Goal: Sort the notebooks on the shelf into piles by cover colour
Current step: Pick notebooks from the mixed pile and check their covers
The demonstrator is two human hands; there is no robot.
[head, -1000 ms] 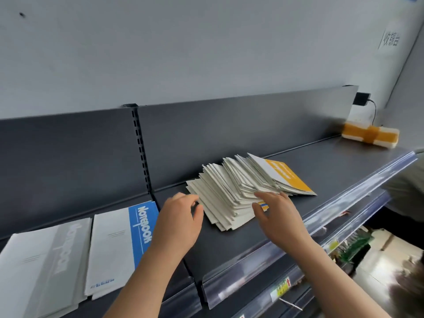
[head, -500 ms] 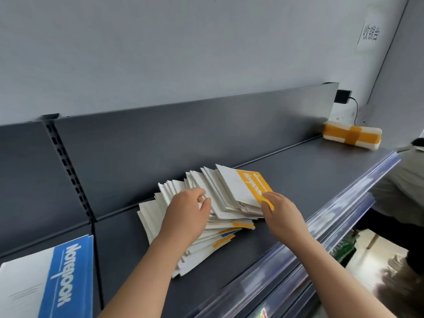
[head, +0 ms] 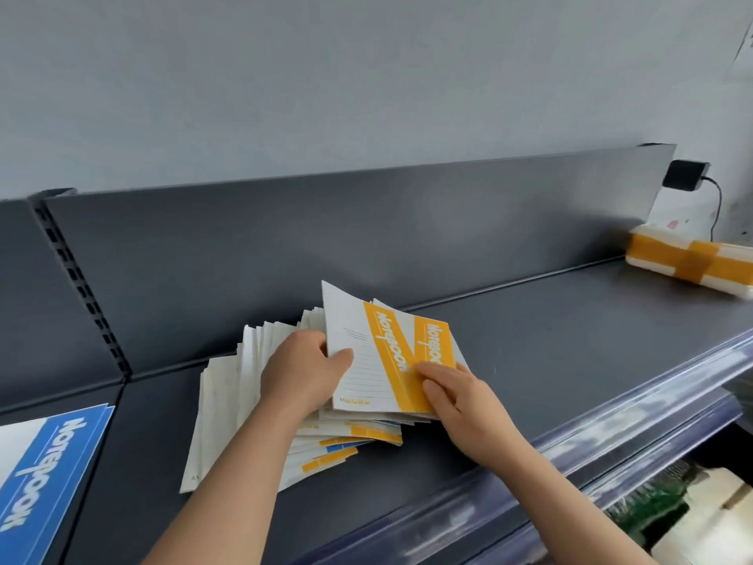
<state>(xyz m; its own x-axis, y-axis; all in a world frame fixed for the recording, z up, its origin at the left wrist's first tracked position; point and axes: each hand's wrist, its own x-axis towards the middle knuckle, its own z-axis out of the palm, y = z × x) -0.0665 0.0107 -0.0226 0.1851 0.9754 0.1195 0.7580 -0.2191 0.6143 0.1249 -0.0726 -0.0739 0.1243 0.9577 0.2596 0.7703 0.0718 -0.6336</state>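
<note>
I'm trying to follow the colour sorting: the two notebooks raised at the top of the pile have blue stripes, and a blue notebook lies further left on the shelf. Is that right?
Not quite. The head view shows that the two raised notebooks have orange-yellow stripes, not blue. The rest holds: a blue notebook lies further left on the shelf.
</note>
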